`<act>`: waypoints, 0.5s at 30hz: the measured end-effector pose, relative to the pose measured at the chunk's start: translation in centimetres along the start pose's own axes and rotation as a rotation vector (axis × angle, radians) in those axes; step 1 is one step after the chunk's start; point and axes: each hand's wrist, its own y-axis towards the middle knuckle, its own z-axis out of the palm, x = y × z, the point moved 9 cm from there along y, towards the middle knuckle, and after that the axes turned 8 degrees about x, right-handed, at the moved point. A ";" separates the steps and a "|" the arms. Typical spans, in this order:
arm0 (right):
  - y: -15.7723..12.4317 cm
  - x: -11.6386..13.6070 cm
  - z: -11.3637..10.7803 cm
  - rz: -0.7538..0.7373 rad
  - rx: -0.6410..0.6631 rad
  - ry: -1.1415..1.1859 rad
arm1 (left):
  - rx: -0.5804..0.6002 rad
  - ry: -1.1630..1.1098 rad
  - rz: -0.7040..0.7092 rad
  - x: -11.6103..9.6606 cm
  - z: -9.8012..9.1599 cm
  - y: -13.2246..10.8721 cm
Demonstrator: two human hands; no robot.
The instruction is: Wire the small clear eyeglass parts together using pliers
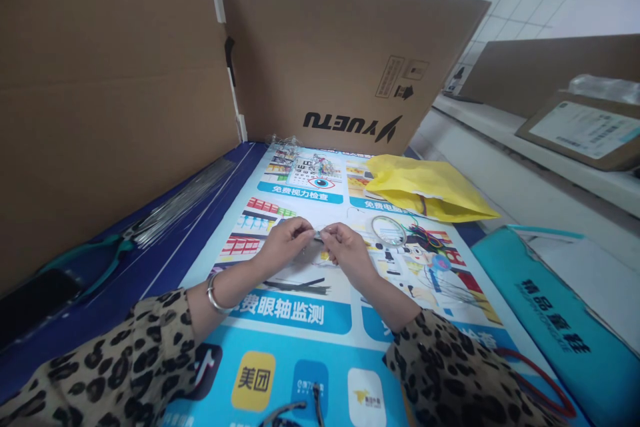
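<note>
My left hand (285,243) and my right hand (347,252) meet over a printed poster (300,347) on the table. Both are closed in a pinch on a small thin silvery piece (318,235) held between their fingertips; what it is I cannot make out. My left wrist carries a silver bangle (215,293). Both sleeves are leopard print. Just right of my right hand lies a roll of clear tape (389,229). Some dark thin strips (300,285) rest on the poster under my hands.
Cardboard sheets (110,93) stand as walls at left and behind. Teal-handled pliers (107,253) and a bundle of metal wires (185,200) lie left. A yellow bag (425,187), coloured rings (430,240), a teal bag (555,327) and a red ring (545,380) lie right.
</note>
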 end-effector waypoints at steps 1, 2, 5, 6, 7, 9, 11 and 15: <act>0.0 0.0 0.1 -0.009 0.012 -0.019 | 0.012 -0.004 -0.003 0.0 0.1 0.0; 0.0 0.1 0.2 -0.016 0.022 -0.036 | 0.023 -0.012 -0.009 0.0 0.2 0.0; 0.0 0.2 0.4 -0.030 0.038 -0.068 | 0.034 -0.040 -0.028 0.3 0.4 0.0; 0.0 0.2 0.4 -0.034 0.042 -0.075 | 0.033 -0.044 -0.029 0.3 0.4 -0.1; 0.0 0.2 0.4 -0.037 0.045 -0.083 | 0.031 -0.044 -0.026 0.3 0.5 -0.1; 0.0 0.1 0.5 -0.038 0.051 -0.104 | 0.028 -0.037 -0.016 0.1 0.5 -0.2; -0.1 0.1 0.6 -0.039 0.060 -0.131 | 0.021 -0.030 -0.017 0.1 0.5 -0.3; -0.1 0.1 0.7 -0.056 0.075 -0.164 | 0.012 -0.015 -0.045 0.2 0.5 -0.4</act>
